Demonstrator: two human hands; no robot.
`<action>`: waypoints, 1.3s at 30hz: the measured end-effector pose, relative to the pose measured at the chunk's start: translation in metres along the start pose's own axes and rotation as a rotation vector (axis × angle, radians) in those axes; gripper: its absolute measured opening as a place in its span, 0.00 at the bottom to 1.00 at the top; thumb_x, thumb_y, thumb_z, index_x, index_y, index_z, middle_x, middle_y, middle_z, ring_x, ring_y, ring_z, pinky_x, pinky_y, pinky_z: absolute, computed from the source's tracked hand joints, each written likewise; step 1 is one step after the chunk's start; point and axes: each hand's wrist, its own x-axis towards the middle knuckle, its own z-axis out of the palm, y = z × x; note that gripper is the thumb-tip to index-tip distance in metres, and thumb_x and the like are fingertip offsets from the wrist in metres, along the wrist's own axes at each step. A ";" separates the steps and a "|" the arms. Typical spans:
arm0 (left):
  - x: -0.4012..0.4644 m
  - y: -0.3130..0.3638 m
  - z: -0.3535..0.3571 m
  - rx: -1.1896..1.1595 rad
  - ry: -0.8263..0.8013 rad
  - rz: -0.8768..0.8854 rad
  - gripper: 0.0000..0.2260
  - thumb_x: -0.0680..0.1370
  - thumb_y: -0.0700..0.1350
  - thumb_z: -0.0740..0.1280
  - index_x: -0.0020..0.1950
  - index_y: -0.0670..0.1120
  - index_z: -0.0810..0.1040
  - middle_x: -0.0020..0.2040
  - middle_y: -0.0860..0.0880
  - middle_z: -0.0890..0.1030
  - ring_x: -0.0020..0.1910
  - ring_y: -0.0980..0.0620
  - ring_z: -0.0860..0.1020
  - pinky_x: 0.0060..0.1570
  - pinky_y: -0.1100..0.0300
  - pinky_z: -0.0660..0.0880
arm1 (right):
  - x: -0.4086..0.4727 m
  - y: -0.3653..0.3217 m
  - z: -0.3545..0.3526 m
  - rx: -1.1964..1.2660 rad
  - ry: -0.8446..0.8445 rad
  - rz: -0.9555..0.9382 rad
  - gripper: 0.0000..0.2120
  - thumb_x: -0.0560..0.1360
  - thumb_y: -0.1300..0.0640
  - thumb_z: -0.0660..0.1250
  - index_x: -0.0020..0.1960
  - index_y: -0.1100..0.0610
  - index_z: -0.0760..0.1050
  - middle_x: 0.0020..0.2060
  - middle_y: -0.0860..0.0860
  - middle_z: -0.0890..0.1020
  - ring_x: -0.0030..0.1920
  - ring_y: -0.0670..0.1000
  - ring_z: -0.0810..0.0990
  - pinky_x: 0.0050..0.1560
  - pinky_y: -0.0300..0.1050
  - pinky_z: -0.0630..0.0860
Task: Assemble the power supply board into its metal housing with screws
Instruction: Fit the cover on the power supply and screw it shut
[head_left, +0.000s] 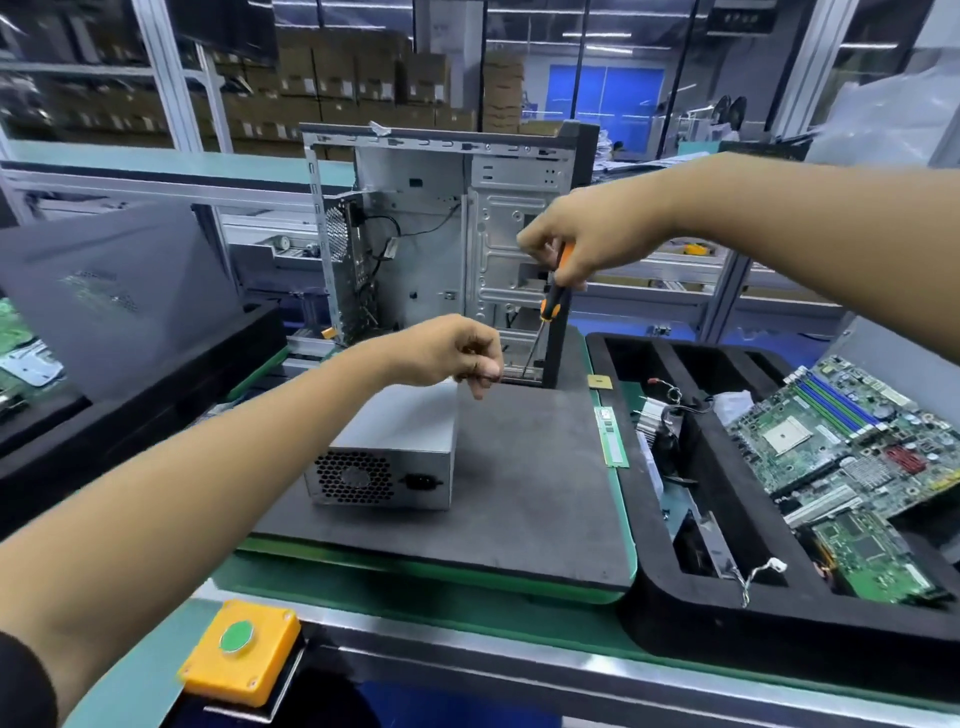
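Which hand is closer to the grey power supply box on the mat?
Left. The left hand hovers just above the power supply box at its far edge, while the right hand is higher up, gripping the screwdriver by the computer case.

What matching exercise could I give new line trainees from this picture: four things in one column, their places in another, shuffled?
Things:
1. screwdriver
2. power supply unit
3. motherboard
4. push button

Places:
A. leaning in the black foam tray
B. on the yellow box at the bench edge
C. gripped in the right hand
D. lying on the dark foam mat

Pairs: 1-C, 2-D, 3-A, 4-B
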 end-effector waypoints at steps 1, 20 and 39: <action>-0.010 -0.003 -0.003 -0.029 0.018 0.006 0.05 0.82 0.39 0.69 0.47 0.45 0.81 0.38 0.49 0.85 0.40 0.52 0.84 0.39 0.66 0.74 | 0.003 -0.004 -0.004 0.015 0.011 -0.012 0.09 0.71 0.61 0.71 0.40 0.54 0.71 0.33 0.39 0.80 0.33 0.42 0.76 0.37 0.48 0.68; -0.089 -0.044 0.000 -0.236 0.179 -0.046 0.05 0.76 0.46 0.77 0.51 0.54 0.88 0.47 0.50 0.88 0.49 0.54 0.86 0.55 0.60 0.81 | 0.036 -0.063 -0.009 0.069 0.047 -0.122 0.10 0.71 0.65 0.70 0.40 0.56 0.69 0.30 0.38 0.79 0.30 0.40 0.74 0.35 0.46 0.67; -0.088 -0.036 0.012 -0.431 0.319 -0.043 0.07 0.71 0.47 0.78 0.45 0.45 0.84 0.39 0.46 0.86 0.41 0.47 0.87 0.48 0.52 0.84 | 0.044 -0.070 -0.014 0.075 0.028 -0.159 0.12 0.71 0.66 0.70 0.39 0.54 0.69 0.31 0.39 0.79 0.30 0.40 0.74 0.34 0.44 0.66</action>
